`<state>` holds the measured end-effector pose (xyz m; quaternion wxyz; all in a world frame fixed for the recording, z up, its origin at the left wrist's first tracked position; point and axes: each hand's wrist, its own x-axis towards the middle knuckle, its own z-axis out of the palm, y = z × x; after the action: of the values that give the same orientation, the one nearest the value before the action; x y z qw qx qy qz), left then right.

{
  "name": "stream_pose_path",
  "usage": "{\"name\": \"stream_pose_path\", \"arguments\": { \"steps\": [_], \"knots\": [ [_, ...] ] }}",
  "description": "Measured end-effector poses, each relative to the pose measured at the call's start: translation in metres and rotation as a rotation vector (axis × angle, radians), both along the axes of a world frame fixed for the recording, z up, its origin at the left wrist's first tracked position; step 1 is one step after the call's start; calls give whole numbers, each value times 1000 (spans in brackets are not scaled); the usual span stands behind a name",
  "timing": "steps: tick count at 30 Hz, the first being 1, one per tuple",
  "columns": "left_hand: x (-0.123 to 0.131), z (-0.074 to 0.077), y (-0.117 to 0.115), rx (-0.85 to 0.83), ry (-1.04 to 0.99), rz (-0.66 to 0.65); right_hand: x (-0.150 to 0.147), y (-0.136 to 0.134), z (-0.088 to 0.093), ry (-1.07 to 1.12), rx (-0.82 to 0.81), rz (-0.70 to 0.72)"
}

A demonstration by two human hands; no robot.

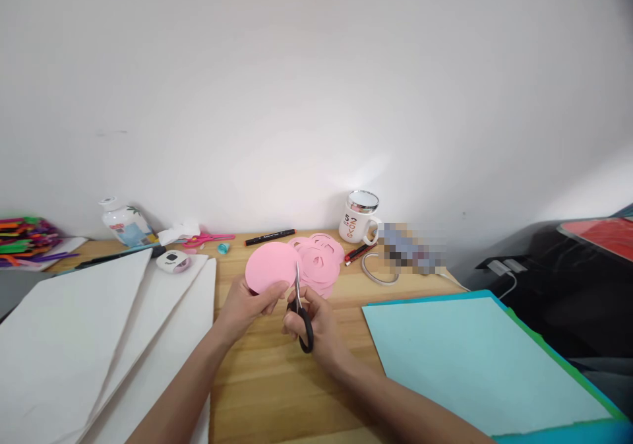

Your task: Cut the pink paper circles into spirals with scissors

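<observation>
On the table [257,391], white sheets [84,338] are spread at the left and blue paper [475,358] is laid at the right. Above the middle of the table, a pink disc [270,266] is held up, pinched at its lower edge by the grip of the left hand [247,305]. Scissors [301,312] are held upright in the right hand [316,325], its grip closed through the black handles, and the blades are set against the disc's right edge. Pink offcuts [321,259] are piled just behind, near a mug [359,218] and a black marker [270,237].
</observation>
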<state>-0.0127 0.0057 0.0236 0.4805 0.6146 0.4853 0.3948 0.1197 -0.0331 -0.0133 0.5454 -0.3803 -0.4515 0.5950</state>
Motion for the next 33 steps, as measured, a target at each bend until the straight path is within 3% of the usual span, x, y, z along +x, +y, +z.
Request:
{"name": "stream_pose_path", "arguments": {
  "steps": [14,24,33],
  "knots": [
    [7,1,-2,-13,24,41,-6,-3,-11,79,8,36],
    [11,2,-6,-78,-58,56,-4,0,0,95,70,-1],
    [10,1,-6,-82,-54,49,-3,2,-6,100,79,24]
  ]
}}
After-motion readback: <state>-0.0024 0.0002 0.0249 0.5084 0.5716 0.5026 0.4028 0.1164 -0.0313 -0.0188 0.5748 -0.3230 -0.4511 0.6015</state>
